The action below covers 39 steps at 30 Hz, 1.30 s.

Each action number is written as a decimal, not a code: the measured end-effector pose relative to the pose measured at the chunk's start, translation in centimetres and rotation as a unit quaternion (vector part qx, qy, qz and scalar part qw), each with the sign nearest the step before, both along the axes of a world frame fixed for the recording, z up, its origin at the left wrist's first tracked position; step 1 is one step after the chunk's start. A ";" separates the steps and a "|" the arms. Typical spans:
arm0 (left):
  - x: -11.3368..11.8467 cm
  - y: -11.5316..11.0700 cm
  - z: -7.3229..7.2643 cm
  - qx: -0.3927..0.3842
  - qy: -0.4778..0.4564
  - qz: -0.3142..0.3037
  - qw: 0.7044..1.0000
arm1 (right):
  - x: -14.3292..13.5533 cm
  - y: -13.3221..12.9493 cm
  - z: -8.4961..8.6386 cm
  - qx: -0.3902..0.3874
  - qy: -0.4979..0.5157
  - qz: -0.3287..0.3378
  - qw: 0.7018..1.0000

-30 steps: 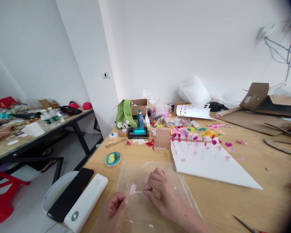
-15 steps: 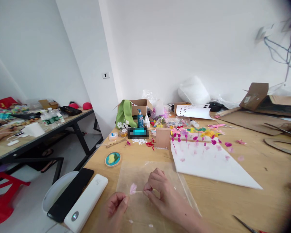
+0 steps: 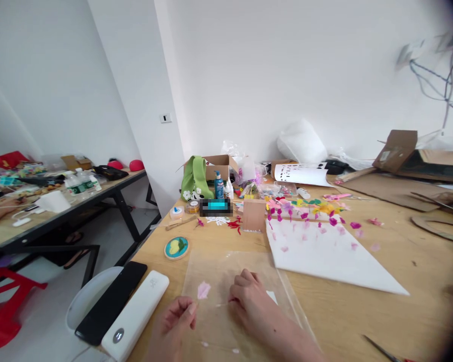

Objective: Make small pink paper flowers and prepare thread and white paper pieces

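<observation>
My left hand [image 3: 173, 324] pinches the lower edge of a small pale pink paper petal [image 3: 203, 290] over a clear plastic sheet [image 3: 226, 266] on the wooden table [image 3: 362, 311]. My right hand [image 3: 251, 301] rests on the sheet, fingers closed on a thin white stick [image 3: 222, 304] that points left toward the petal. A short gap separates the petal from the stick's tip. A few white scraps lie on the sheet near my wrists.
A white power bank [image 3: 136, 314] and black phone [image 3: 109, 301] lie at the left edge. Behind are a round blue-yellow disc [image 3: 175, 247], white paper [image 3: 324, 256] strewn with pink petals, glue bottles, boxes and cardboard. Scissors [image 3: 381, 349] lie bottom right. Another cluttered table [image 3: 41, 216] stands left.
The petal was on the stick's tip in my right hand; now it is off the stick, at my left fingertips. Both hands have shifted slightly down and apart.
</observation>
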State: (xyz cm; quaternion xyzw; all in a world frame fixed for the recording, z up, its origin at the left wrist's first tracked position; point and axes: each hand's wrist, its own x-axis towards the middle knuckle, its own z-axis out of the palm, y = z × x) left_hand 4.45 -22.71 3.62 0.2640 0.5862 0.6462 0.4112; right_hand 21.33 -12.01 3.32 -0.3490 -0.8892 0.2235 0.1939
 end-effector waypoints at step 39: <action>0.5 0.0 -1.8 -0.001 0.191 0.006 0.981 | 1.3 0.0 3.1 0.058 0.234 -0.008 0.970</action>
